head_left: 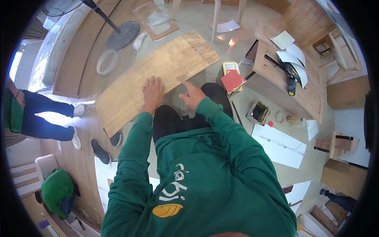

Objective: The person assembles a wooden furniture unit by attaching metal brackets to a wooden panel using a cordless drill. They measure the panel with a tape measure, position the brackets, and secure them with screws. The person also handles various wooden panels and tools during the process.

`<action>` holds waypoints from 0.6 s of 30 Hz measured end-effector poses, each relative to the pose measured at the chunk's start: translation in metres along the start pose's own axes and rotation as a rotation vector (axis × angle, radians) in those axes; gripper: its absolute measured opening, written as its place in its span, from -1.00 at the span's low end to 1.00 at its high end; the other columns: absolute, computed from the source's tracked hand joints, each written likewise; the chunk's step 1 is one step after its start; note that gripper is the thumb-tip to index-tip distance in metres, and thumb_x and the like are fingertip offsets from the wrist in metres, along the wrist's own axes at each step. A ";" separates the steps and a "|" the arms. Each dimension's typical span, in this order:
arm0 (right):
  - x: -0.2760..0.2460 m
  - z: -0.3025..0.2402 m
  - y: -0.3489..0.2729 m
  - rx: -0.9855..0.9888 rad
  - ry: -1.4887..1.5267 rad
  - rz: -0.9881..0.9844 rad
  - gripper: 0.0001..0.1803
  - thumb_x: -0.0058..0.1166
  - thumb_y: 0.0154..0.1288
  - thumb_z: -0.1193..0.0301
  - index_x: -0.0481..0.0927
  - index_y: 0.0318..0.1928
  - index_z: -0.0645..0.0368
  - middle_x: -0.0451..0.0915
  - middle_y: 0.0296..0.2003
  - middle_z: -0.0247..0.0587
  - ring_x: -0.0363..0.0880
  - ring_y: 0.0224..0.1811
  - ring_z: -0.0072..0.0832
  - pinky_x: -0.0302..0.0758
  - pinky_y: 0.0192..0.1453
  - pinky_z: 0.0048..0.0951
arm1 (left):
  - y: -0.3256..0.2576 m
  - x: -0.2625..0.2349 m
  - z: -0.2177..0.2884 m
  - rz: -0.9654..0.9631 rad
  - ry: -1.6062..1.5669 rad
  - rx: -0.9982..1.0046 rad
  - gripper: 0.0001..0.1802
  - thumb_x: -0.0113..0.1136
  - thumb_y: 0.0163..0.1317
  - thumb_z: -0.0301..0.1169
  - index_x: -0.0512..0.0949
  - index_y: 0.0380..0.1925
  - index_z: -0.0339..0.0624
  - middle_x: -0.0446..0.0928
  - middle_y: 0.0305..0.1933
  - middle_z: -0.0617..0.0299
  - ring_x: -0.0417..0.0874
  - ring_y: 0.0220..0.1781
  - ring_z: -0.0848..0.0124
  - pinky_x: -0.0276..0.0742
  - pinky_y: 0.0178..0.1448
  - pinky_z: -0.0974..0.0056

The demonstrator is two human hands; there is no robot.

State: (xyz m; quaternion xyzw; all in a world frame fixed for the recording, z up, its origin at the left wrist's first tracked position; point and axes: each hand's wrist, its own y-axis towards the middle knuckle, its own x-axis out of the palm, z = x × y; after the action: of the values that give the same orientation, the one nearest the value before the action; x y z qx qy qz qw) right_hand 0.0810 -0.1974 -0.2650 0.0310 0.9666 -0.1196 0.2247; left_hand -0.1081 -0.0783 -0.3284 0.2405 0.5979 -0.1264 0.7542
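A long wooden board (pixel 158 71) with scuffed, dark-stained patches lies slantwise in front of me. My left hand (pixel 153 93) rests flat on its top face near the near edge, fingers stretched forward. Close to that same edge, further right, is my right hand (pixel 192 95). Its index finger reaches to the board's edge and the thumb stands apart; the curled fingers are partly hidden. Neither hand shows a tool. Just right of my knee, a red sanding-pad-like square (pixel 233 81) sits on a tin (pixel 229 67).
A wooden cabinet (pixel 276 75) at right carries a black-and-yellow power drill (pixel 291 81) and paper sheets. A fan base (pixel 123 34) stands far left. Loose shoes (pixel 101 151) lie left. One person (pixel 43 114) stands at left; another (pixel 58 191) crouches behind. White panels (pixel 278 145) lie right.
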 end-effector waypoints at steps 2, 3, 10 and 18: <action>-0.001 -0.005 -0.023 -0.029 0.069 -0.030 -0.40 0.11 0.22 0.32 0.33 0.24 0.28 0.60 -0.49 -0.09 0.59 -0.51 -0.34 0.52 -0.30 -0.33 | 0.006 -0.015 0.003 -0.073 -0.158 -0.067 -0.57 -0.03 0.35 -0.15 0.49 0.08 -0.18 0.45 0.19 -0.02 0.42 0.23 -0.01 0.25 0.29 -0.09; 0.005 -0.003 -0.031 -0.076 0.053 0.029 -0.52 0.13 0.21 0.30 0.50 0.09 0.30 0.63 -0.45 -0.09 0.61 -0.47 -0.38 0.52 -0.31 -0.32 | 0.007 -0.020 0.012 -0.030 -0.272 -0.052 -0.61 -0.01 0.33 -0.19 0.52 0.02 -0.20 0.49 0.11 -0.02 0.46 0.17 0.01 0.30 0.25 -0.06; -0.053 0.049 0.031 0.100 0.072 0.409 -0.68 0.07 0.22 0.23 0.63 -0.17 0.21 0.66 -0.35 -0.01 0.66 -0.25 -0.25 0.53 -0.09 -0.25 | -0.064 -0.132 0.198 -0.261 -1.129 0.297 -0.62 0.31 0.13 -0.20 0.58 -0.13 -0.19 0.58 -0.06 0.06 0.57 0.02 0.14 0.47 0.12 0.13; -0.286 0.214 0.054 0.256 -0.718 0.823 -0.57 0.02 0.17 0.14 0.67 -0.12 0.19 0.69 -0.26 0.00 0.67 -0.15 -0.17 0.53 0.01 -0.27 | -0.108 -0.187 0.325 0.165 -1.362 0.683 -0.77 0.26 0.05 -0.32 0.43 -0.57 -0.18 0.36 -0.40 0.11 0.45 -0.26 0.14 0.39 -0.20 0.10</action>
State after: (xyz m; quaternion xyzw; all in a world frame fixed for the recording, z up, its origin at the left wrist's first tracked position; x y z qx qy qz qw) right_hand 0.4353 -0.1993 -0.3370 0.3899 0.7155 -0.1415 0.5622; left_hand 0.0669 -0.3554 -0.1163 0.3728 -0.0911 -0.3678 0.8470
